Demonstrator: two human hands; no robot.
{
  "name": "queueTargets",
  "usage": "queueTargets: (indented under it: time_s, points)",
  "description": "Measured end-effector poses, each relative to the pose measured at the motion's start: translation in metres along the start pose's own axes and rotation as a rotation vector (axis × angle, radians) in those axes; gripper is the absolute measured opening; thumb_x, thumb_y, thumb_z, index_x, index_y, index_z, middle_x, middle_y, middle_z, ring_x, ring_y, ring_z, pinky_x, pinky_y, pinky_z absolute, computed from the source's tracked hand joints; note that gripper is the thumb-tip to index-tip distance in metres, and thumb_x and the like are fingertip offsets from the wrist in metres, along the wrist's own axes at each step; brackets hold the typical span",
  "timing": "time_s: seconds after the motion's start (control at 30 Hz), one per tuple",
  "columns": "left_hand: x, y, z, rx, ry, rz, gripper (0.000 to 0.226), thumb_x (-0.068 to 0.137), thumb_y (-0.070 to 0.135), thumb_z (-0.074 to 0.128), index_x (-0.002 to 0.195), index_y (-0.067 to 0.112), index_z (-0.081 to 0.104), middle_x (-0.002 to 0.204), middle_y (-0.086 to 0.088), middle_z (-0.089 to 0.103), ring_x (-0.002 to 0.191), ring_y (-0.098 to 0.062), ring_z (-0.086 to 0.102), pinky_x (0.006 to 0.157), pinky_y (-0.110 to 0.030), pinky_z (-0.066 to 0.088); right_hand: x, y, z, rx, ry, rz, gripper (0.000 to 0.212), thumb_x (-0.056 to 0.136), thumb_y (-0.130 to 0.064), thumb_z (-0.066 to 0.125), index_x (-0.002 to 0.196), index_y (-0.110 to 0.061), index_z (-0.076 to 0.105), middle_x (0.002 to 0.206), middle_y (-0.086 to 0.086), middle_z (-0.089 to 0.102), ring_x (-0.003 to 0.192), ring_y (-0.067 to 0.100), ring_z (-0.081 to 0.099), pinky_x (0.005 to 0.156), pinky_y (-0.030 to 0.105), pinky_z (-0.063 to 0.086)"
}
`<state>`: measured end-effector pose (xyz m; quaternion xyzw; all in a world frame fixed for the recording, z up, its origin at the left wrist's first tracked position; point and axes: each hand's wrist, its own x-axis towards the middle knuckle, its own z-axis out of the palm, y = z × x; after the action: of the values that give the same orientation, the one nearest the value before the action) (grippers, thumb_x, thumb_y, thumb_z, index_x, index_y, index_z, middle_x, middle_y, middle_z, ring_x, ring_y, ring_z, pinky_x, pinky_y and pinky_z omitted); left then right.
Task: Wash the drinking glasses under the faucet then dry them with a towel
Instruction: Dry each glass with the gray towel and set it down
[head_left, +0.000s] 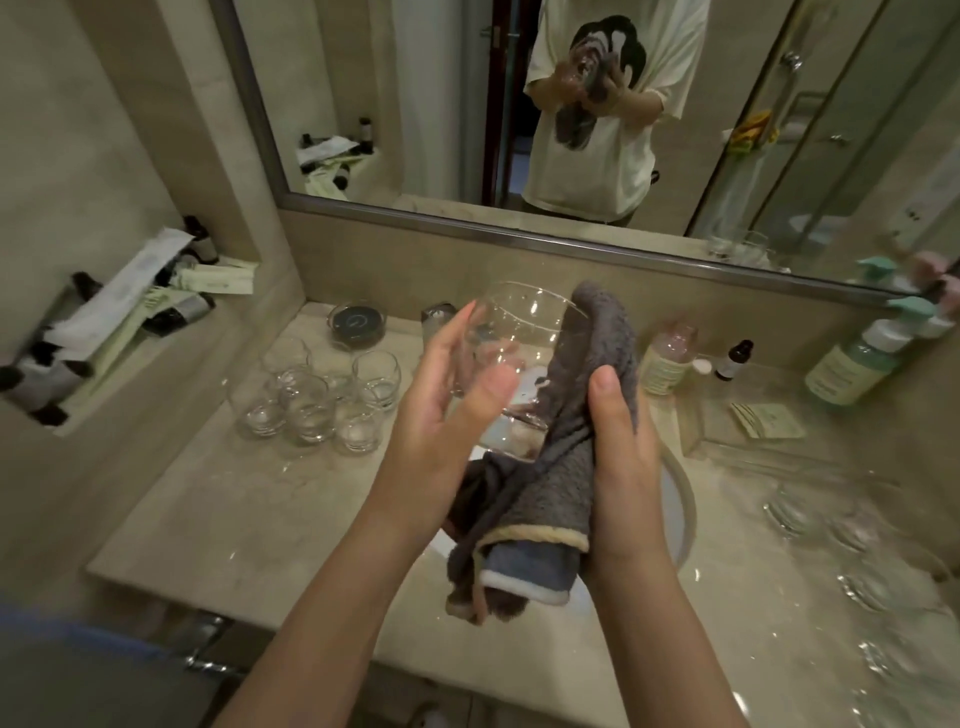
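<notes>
Centre of the frame, and the clear, rounded drinking glass (511, 358) is up above the white sink basin (678, 512), tilted with its mouth toward the mirror (519, 104). The left hand (447, 410) cradles its near side, fingers long and fairly straight along the wall, thumb laid across the front. The right hand (621, 441) has its fingers wrapped round the grey waffle-weave towel with pale trim (540, 493), pressing the cloth against the glass's right flank; the rest hangs below. At left centre, a cluster of clear tumblers (317, 400) stands upright on the beige marble counter (249, 519). More glassware (852, 545) lies blurred at lower right.
</notes>
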<state>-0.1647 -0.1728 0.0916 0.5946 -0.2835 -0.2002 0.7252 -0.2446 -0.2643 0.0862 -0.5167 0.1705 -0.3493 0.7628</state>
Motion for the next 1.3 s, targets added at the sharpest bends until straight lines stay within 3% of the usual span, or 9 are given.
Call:
queueTargets:
  time_s: [0.17,0.27,0.4,0.53,0.77,0.87,1.07,1.17,1.3]
  points:
    - [-0.002,-0.005,-0.030,0.374,0.154,0.143,0.090,0.059,0.060,0.072,0.141,0.041,0.040,0.118,0.013,0.058,0.104,-0.003,0.062,0.086,-0.018,0.051,0.001,0.013,0.024,-0.126,0.011,-0.060,0.035,0.090,-0.035,0.055,0.121,-0.019,0.060,0.095,-0.008,0.072,0.089,0.010,0.069,0.071,0.022,0.054]
    - [-0.004,-0.004,-0.043,0.301,0.166,0.194,0.070,0.065,0.052,0.075,0.128,0.058,0.045,0.115,0.010,0.064,0.105,-0.009,0.065,0.086,-0.026,0.054,0.004,0.023,0.036,-0.130,0.011,-0.067,0.034,0.088,-0.036,0.052,0.119,-0.024,0.061,0.100,-0.007,0.071,0.095,0.012,0.068,0.076,0.024,0.054]
    - [0.004,-0.006,-0.066,-0.044,0.097,0.030,0.063,0.068,0.044,0.073,0.128,0.048,0.053,0.115,0.001,0.071,0.106,-0.022,0.068,0.087,-0.043,0.056,0.007,0.035,0.052,-0.029,-0.009,0.002,0.037,0.087,-0.037,0.051,0.122,-0.026,0.059,0.109,-0.005,0.072,0.101,0.015,0.069,0.079,0.026,0.056]
    - [0.004,-0.009,-0.076,0.046,0.031,0.008,0.090,0.068,0.040,0.076,0.147,0.029,0.035,0.120,0.018,0.065,0.111,-0.007,0.064,0.080,-0.018,0.053,0.010,0.048,0.065,-0.034,-0.030,0.027,0.041,0.088,-0.035,0.052,0.127,-0.023,0.057,0.118,0.002,0.069,0.110,0.022,0.066,0.091,0.037,0.055]
    - [0.010,-0.016,-0.121,0.175,0.033,-0.025,0.088,0.057,0.033,0.086,0.135,0.048,0.049,0.131,0.012,0.057,0.111,-0.013,0.064,0.080,-0.031,0.057,0.018,0.048,0.059,-0.202,-0.144,-0.016,0.012,0.087,-0.031,0.069,0.099,-0.030,0.068,0.081,-0.001,0.069,0.072,0.016,0.069,0.062,0.033,0.057]
    - [0.013,-0.012,-0.137,0.151,-0.028,0.011,0.072,0.054,0.030,0.085,0.118,0.050,0.059,0.119,0.013,0.064,0.101,-0.015,0.068,0.073,-0.031,0.058,0.027,0.041,0.051,-0.303,-0.281,0.028,0.022,0.076,-0.042,0.065,0.093,-0.033,0.073,0.081,0.007,0.069,0.074,0.023,0.070,0.067,0.043,0.057]
    - [0.027,0.011,-0.161,0.174,-0.308,0.042,0.065,0.061,0.029,0.083,0.120,0.049,0.064,0.118,0.010,0.068,0.098,-0.023,0.070,0.083,-0.032,0.057,0.046,0.020,0.048,-0.344,-0.622,0.231,0.026,0.073,-0.038,0.071,0.094,-0.023,0.077,0.086,0.012,0.072,0.077,0.021,0.071,0.064,0.026,0.054]
    - [0.035,0.017,-0.162,0.173,-0.417,0.023,0.062,0.065,0.021,0.078,0.123,0.041,0.064,0.116,0.002,0.070,0.098,-0.020,0.070,0.081,-0.027,0.056,0.055,0.019,0.053,-0.379,-0.786,0.263,0.059,0.063,-0.058,0.080,0.102,-0.015,0.074,0.091,0.021,0.070,0.083,0.027,0.067,0.074,0.034,0.053]
    - [0.042,0.016,-0.164,0.185,-0.525,-0.041,0.058,0.063,0.021,0.079,0.116,0.041,0.068,0.120,0.004,0.069,0.113,-0.017,0.065,0.082,-0.028,0.057,0.057,0.020,0.062,-0.503,-0.985,0.325,0.030,0.064,-0.017,0.085,0.088,-0.006,0.071,0.071,0.008,0.065,0.067,0.020,0.064,0.062,0.028,0.052]
